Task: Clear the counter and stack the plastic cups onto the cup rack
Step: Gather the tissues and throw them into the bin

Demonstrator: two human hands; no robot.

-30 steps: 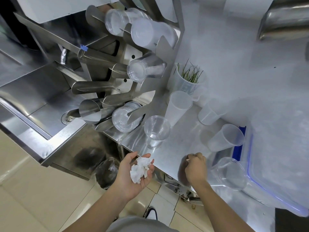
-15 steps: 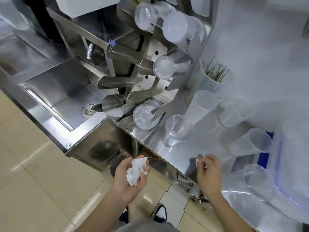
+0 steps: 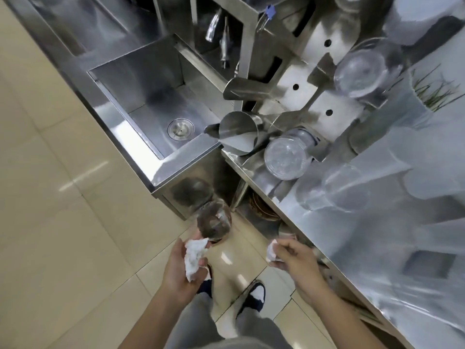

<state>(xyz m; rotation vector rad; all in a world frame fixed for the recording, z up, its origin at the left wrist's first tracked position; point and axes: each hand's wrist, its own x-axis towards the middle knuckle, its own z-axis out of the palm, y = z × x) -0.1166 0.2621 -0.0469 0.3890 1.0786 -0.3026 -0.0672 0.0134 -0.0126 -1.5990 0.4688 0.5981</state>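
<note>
My left hand [image 3: 181, 267] holds a crumpled white tissue [image 3: 194, 255] over the floor, just in front of a small bin [image 3: 214, 220] under the counter. My right hand [image 3: 293, 255] pinches a smaller white tissue scrap [image 3: 271, 251] off the counter's front edge. On the steel counter [image 3: 352, 248] a clear plastic cup [image 3: 334, 190] lies blurred, with frosted cups [image 3: 427, 182] behind it. The steel cup rack [image 3: 312, 96] holds stacked clear cups, one stack low [image 3: 285, 157] and one higher [image 3: 359, 69].
A steel sink [image 3: 161, 96] with a round drain lies to the left of the rack. A white pot of green shoots [image 3: 432, 94] stands at the far right. Beige floor tiles and my two shoes are below.
Both hands have drawn back off the counter toward the bin, the right one lifting a tissue scrap. The view has swung left and down, so most counter cups are out of frame.
</note>
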